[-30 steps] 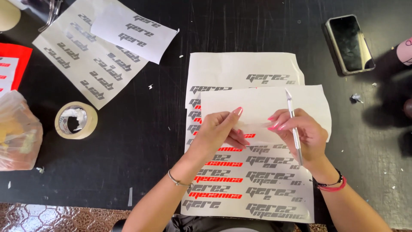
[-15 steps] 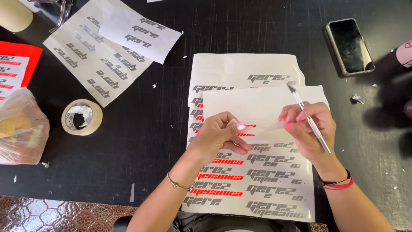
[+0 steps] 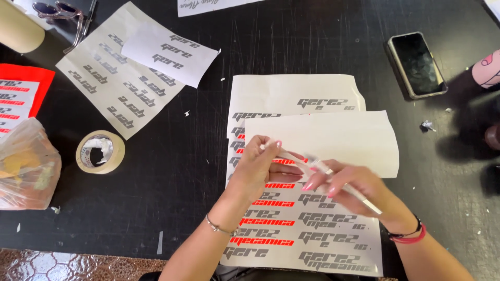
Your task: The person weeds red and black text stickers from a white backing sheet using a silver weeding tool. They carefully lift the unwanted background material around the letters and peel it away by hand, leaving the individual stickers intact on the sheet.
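A large white sticker sheet (image 3: 312,244) with grey and red lettering lies on the black table in front of me. A plain white paper piece (image 3: 338,138) rests across its middle. My left hand (image 3: 260,169) pinches a small strip at the paper's lower left edge. My right hand (image 3: 354,190) holds a thin white craft knife (image 3: 364,200), its tip pointing toward the left hand's fingers. The two hands almost touch over the sheet's red lettering.
A roll of masking tape (image 3: 100,151) sits at the left, beside a plastic bag (image 3: 26,166). More lettered sheets (image 3: 117,83) lie at the upper left, a red-backed sheet (image 3: 18,96) at the far left. A phone (image 3: 416,65) lies upper right. Sunglasses (image 3: 60,10) rest at the top left.
My right hand has swung the knife from upright to lying low, tip toward the left hand. My left hand has shifted down and left along the paper's edge.
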